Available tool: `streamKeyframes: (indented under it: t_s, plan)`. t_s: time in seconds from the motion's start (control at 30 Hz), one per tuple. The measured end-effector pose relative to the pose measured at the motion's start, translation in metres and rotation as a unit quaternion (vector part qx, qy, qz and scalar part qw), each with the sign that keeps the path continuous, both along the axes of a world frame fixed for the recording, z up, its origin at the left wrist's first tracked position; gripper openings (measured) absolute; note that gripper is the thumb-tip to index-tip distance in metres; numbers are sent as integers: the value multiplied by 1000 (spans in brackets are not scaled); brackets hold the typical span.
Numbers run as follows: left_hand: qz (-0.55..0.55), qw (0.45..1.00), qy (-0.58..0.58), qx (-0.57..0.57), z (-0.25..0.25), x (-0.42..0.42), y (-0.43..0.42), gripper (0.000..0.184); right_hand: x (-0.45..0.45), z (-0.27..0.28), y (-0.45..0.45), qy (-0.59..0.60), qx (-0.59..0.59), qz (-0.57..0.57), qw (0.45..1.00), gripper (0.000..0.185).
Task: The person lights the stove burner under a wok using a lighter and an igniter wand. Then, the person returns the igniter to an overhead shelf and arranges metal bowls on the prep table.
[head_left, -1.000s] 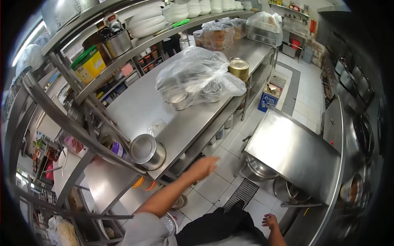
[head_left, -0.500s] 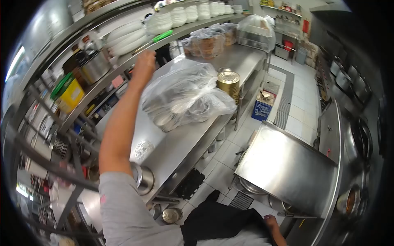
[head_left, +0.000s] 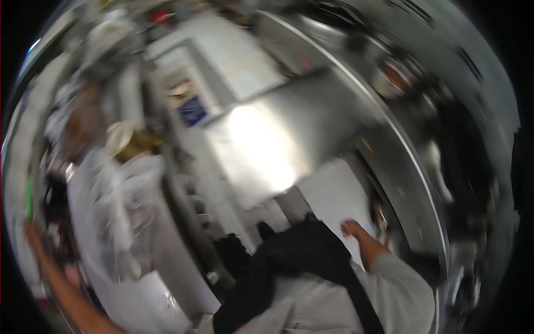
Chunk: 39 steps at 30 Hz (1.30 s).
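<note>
At the far left, my left hand point(head_left: 34, 236) is stretched out to the shelf edge, just short of a long bright green item point(head_left: 29, 197). Motion blur smears its fingers, so its grip cannot be told. My right hand point(head_left: 351, 228) hangs beside my black apron point(head_left: 308, 247), over the floor, with its fingers loosely apart and nothing visible in them. Between my left arm and the aisle, a clear plastic bag point(head_left: 125, 217) with blurred contents lies on the steel table point(head_left: 144, 303). A gold-coloured can point(head_left: 136, 146) stands beyond the bag.
A steel-topped counter point(head_left: 267, 150) stands ahead across the aisle. Past it on the floor is a blue box point(head_left: 192, 111). To the right runs a cooking line with a pot point(head_left: 389, 80) holding something orange-brown. A dark mat point(head_left: 231, 253) lies near my feet.
My view has swung right and down, shifting the table and bag leftward. My left arm now lies at the far left edge, and more of my right arm shows. The picture is blurrier.
</note>
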<state>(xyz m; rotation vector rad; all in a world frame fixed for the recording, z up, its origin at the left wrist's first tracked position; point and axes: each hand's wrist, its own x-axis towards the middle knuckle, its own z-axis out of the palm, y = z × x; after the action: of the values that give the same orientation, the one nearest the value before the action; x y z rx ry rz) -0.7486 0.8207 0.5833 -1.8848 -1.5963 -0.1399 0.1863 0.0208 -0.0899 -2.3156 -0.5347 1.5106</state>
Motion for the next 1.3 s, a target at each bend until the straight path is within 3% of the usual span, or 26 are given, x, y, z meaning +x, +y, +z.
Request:
streamKeyframes:
  t_s: [0.07,0.1,0.13,0.2,0.23,0.3,0.33,0.4,0.43,0.47,0.5,0.57,0.67,0.8,0.9,1.0,1.07,1.17,1.2,1.23,1.27,1.3]
  plan:
    - [-42,999,5,9,2,16,19,42,-21,26,8,-72,12,173,982,26]
    - [-71,997,6,19,4,28,25,45,-44,65,19,0,56,-165,985,23]
    - [-149,986,-75,7,-4,64,27,44,-40,82,30,-15,21,-134,991,28]
    - [-232,965,-119,3,-12,146,-3,41,-29,104,36,-170,108,-27,979,27]
    - [-269,954,-134,-14,-20,219,-41,40,-27,127,45,-198,165,-47,965,27]
    - [-355,899,-207,-153,-54,367,-141,39,-32,187,66,-258,268,-66,926,27]
    - [-362,809,-361,-289,-82,434,-186,38,-33,220,74,-287,314,-66,903,28]
    - [-477,825,-128,-273,-133,547,-293,28,-37,286,80,-298,376,-61,876,30]
    - [-451,779,-66,-430,-126,622,-360,27,-41,316,76,-277,404,-56,870,34]
    - [-591,703,-20,-396,-169,650,-378,26,-44,341,68,-256,432,-51,863,38]
    - [-676,600,-73,-421,-200,691,-414,23,-47,359,55,-299,447,-16,843,42]
    - [-593,541,-36,-595,-225,765,-492,17,-48,380,25,-388,469,50,792,50]
    - [-610,444,36,-656,-264,834,-577,21,-40,374,-34,-431,423,116,788,58]
    - [-604,360,147,-695,-298,902,-647,25,-25,345,-112,-324,344,42,880,49]
    - [-752,363,-43,-548,-329,921,-688,28,-18,326,-151,-267,283,-41,920,38]
    - [-764,369,-108,-518,-364,960,-697,31,-15,267,-199,-250,205,-135,936,36]
    - [-691,405,-24,-598,-430,983,-687,35,-28,208,-243,-229,147,-198,942,43]
    - [-603,426,124,-663,-541,1011,-670,39,-74,161,-300,9,53,-407,912,38]
    - [-583,443,147,-664,-578,1023,-670,40,-101,133,-327,-11,3,-406,914,34]
    - [-560,461,170,-667,-616,1033,-672,42,-119,133,-336,5,-1,-452,892,38]
    - [-536,479,194,-668,-654,1046,-674,43,-152,102,-368,54,38,-545,836,49]
    - [-506,495,180,-683,-693,1059,-679,43,-155,120,-355,96,-80,-584,802,48]
